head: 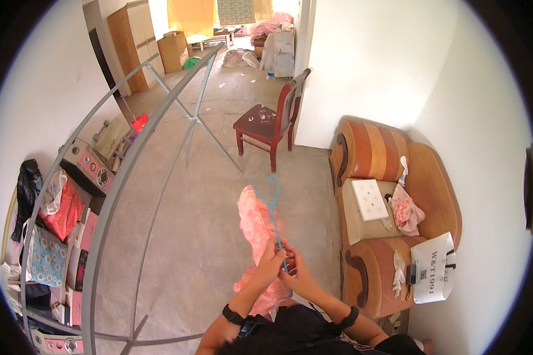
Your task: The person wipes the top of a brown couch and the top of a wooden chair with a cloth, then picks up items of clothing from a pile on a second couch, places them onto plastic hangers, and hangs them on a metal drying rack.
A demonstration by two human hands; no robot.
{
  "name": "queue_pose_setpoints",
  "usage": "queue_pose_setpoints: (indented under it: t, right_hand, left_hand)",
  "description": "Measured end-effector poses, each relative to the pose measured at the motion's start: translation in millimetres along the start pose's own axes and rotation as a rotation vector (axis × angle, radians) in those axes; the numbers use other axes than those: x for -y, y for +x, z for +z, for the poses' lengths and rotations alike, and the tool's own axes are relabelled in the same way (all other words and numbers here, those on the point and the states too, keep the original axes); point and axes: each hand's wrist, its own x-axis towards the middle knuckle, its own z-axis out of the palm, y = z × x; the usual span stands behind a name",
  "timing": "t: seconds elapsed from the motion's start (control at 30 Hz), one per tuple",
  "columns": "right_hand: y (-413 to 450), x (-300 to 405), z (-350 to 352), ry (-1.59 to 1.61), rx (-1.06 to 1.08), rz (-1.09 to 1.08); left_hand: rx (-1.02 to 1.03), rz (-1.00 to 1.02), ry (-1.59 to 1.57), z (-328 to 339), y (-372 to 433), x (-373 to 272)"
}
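A blue clothes hanger [273, 209] is held out in front of my body, hook pointing away from me. A pink lacy garment [251, 217] hangs along its left side, bunched towards my lap. My left hand [271, 262] grips the hanger's long bar from the left, against the cloth. Beside it, my right hand [294, 270] has its thumb and fingers closed on the same bar, and the two hands touch or nearly touch. Some fingertips are hidden behind the hanger and cloth. Both wrists wear black bands.
A grey metal drying rack [137, 164] curves along the left. Ahead stands a dark red wooden chair [262, 120]. On the right, a striped sofa [368, 142] holds a white box [369, 199], pink cloth and a paper bag [433, 268]. Speakers [89, 164] and bags line the left wall.
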Motion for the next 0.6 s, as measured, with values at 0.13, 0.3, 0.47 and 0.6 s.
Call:
queue_pose_setpoints:
  t: [0.13, 0.3, 0.47, 0.6]
  right_hand:
    - [83.1, 6.1, -21.7, -0.135, -0.142, -0.047]
    - [183.2, -7.5, -53.0, -0.479, -0.303, -0.289]
    - [313.8, 2.3, -77.5, -0.354, -0.182, -0.189]
    - [411.4, 15.8, -99.3, -0.261, -0.075, -0.242]
  left_hand:
    - [0.121, 0.088, 0.018, -9.9, 78.0, -33.4]
    - [0.036, 0.469, 0.486, -47.3, 183.6, -62.1]
    - [-0.016, 0.261, 0.335, -71.2, 286.9, -100.5]
    - [-0.054, 0.318, 0.388, -82.6, 341.0, -153.7]
